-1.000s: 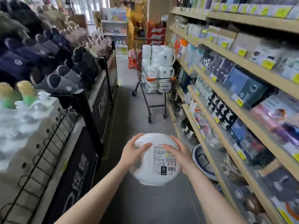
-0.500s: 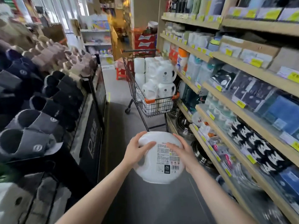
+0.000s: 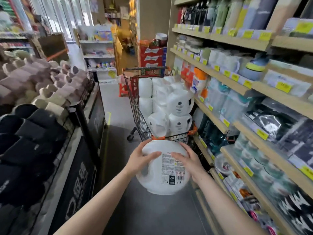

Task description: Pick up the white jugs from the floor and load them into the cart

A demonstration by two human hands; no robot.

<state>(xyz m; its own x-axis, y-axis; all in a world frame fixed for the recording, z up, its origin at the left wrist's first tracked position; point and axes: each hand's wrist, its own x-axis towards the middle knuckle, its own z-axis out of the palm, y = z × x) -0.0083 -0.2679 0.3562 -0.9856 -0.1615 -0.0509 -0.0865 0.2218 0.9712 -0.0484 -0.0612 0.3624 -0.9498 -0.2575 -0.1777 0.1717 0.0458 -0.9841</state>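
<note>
— Where's the white jug (image 3: 163, 168)?
— Held up above the aisle floor (image 3: 149, 214), just short of the cart (image 3: 135, 106).
— And the hands?
— Left hand (image 3: 141, 160) and right hand (image 3: 189, 162) grip its sides, fingers curled over the label. More jugs (image 3: 176, 112) are stacked in the cart.

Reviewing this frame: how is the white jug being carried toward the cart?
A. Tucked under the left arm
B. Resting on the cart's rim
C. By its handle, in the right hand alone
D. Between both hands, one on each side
D: the left hand and right hand grip opposite sides of the white jug, which is held short of the cart.
</note>
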